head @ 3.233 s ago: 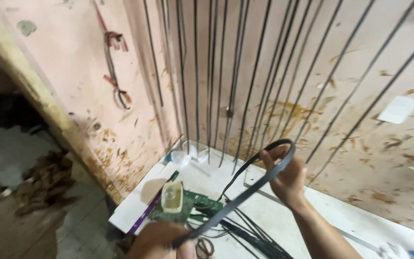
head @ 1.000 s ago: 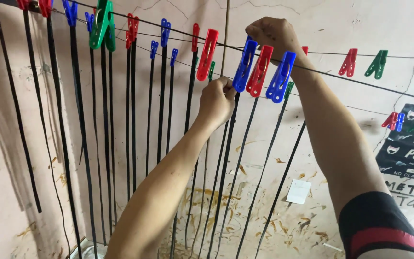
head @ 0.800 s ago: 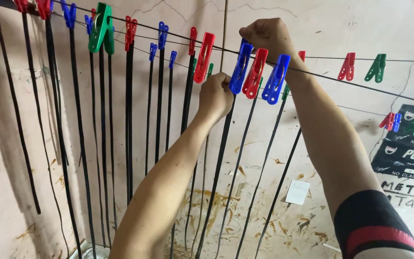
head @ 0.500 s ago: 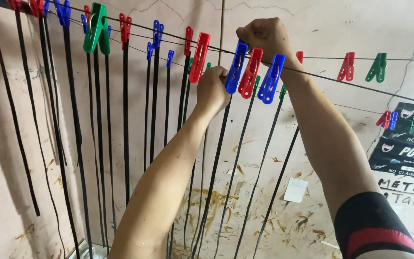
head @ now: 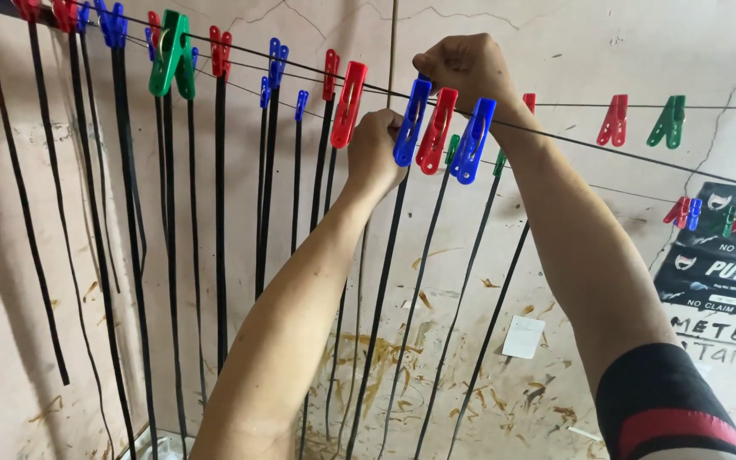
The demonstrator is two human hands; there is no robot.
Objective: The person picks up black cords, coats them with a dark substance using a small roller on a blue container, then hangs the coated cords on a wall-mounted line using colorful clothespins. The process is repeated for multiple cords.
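A thin line (head: 572, 140) runs across a stained wall, with several black strips hanging from coloured clothespins. My right hand (head: 468, 66) is up at the line, its fingers pinching the top of a blue clothespin (head: 410, 124). Just below and left of it, my left hand (head: 376, 150) is closed around the top end of a black strip (head: 374, 324) that hangs down from that clothespin. A red clothespin (head: 436, 130) and another blue one (head: 473, 140) sit right beside it on the line.
More black strips (head: 219, 213) hang to the left under red, blue and green clothespins (head: 170, 53). Bare clothespins (head: 614, 120) sit further right on the line. A dark printed poster (head: 721, 255) and a white paper scrap (head: 523, 336) are on the wall.
Three seconds ago both hands held a black strip over a low table. Now they are raised at the line. Over the last second they shifted slightly left, staying at the blue clothespin.
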